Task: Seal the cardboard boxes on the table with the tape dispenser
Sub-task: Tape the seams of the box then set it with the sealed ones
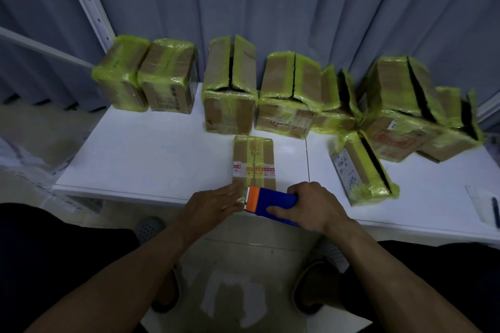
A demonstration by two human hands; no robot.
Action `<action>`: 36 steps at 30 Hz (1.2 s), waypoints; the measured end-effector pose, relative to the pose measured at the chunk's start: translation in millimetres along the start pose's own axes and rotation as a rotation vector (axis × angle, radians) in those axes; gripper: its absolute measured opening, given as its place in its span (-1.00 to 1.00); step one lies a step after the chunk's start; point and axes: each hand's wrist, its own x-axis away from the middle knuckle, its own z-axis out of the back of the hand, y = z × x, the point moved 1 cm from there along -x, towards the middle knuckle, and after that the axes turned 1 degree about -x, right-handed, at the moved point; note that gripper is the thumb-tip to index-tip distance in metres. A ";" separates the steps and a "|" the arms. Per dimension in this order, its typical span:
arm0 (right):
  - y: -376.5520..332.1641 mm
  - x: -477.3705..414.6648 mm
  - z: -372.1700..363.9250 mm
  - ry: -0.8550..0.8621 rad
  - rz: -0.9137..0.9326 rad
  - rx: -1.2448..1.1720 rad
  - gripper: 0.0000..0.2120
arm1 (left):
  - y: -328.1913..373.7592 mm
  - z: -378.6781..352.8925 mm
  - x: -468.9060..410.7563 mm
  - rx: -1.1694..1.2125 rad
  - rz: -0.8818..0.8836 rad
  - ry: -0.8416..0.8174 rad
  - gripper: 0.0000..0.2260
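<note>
Right grip (315, 207) — tape dispenser (270, 199) inside

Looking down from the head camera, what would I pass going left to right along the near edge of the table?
left hand pressing flat → tape dispenser, blue and orange → right hand gripping it → yellow-taped box with an open seam → white sheet → pen
</note>
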 end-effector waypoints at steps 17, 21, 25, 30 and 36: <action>13.1 16.5 14.9 0.012 -0.015 0.031 -0.54 | 7.6 5.1 -4.7 -0.113 -0.019 -0.011 -0.54; 10.8 8.1 12.0 -0.021 -0.028 0.035 -0.53 | 12.3 3.7 -4.8 -0.136 0.053 -0.136 -0.55; 9.9 5.6 11.0 -0.034 -0.029 0.036 -0.54 | 19.1 1.1 -6.5 -0.162 0.098 -0.137 -0.44; 11.6 6.3 8.4 -0.034 -0.029 0.031 -0.53 | 30.9 2.6 -19.3 -0.145 0.024 -0.108 -0.66; 10.8 11.1 7.0 -0.020 -0.025 0.029 -0.54 | 34.9 1.4 -18.6 -0.199 0.056 -0.151 -0.55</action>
